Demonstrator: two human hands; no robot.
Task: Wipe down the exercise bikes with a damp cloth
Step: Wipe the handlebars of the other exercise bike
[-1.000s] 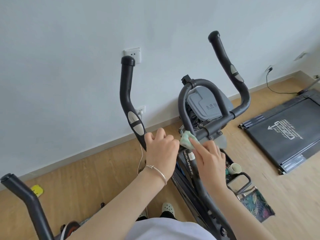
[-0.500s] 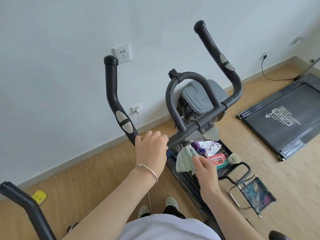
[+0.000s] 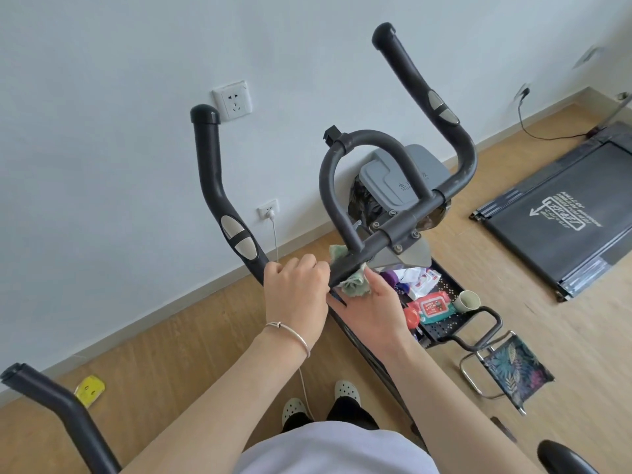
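Note:
A black exercise bike [image 3: 403, 230] stands in front of me, its two handlebar grips rising toward the wall. My left hand [image 3: 295, 295] grips the crossbar at the base of the left grip. A pale green cloth [image 3: 355, 283] is wrapped around the bar right beside it, part showing above the bar and part below. My right hand [image 3: 379, 309] holds the cloth from underneath, fingers around its lower part. A grey console housing [image 3: 386, 183] sits behind the inner loop bar.
A black basket [image 3: 441, 323] beside the bike holds a wipes pack, packets and a cup. A folding stool [image 3: 513, 374] stands at the right, a walking pad [image 3: 564, 213] beyond it. A second bike's handle [image 3: 58, 408] juts in at lower left. A charging cable [image 3: 275, 234] hangs from a wall socket.
My right hand has brought the cloth back up from below the bar and wrapped it around the crossbar beside my left hand. My left hand stayed on the bar.

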